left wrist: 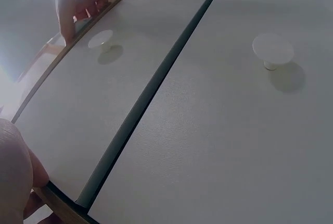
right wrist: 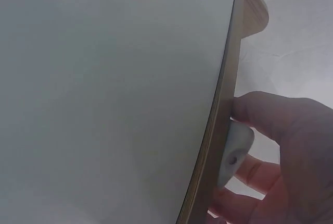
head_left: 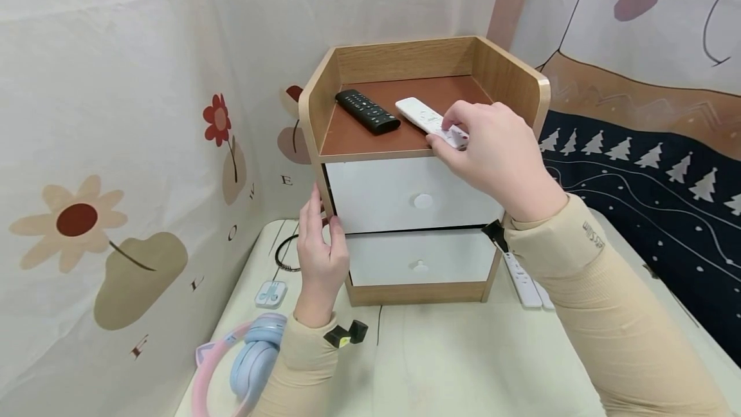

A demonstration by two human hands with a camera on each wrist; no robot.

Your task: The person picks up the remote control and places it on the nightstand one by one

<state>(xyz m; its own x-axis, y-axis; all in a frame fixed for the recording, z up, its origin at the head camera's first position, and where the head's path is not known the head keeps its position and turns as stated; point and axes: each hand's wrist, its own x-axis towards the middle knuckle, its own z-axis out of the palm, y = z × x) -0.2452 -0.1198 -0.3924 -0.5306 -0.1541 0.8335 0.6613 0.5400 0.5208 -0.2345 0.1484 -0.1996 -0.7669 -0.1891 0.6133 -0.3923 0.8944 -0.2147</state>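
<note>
A small wooden cabinet (head_left: 405, 53) with two white drawers stands on the table. On its brown top, my right hand (head_left: 498, 147) pinches the near end of a white remote control (head_left: 419, 114) between thumb and fingers. The end of that remote shows behind the cabinet edge in the right wrist view, between the thumb and fingers of the right hand (right wrist: 296, 135). To its left lies a black remote control (head_left: 367, 111). My left hand (head_left: 321, 250) rests its straight fingers against the cabinet's left side. Both drawers, with round white knobs (head_left: 422, 201), look closed.
Pink and blue headphones (head_left: 255, 365) lie at the table's left edge. Behind them are a small clear-lidded earphone case (head_left: 270, 293) and a black coiled cord (head_left: 283, 257). Right of the cabinet lie more white remotes (head_left: 521, 282), partly behind the right forearm. Printed fabric hangs behind.
</note>
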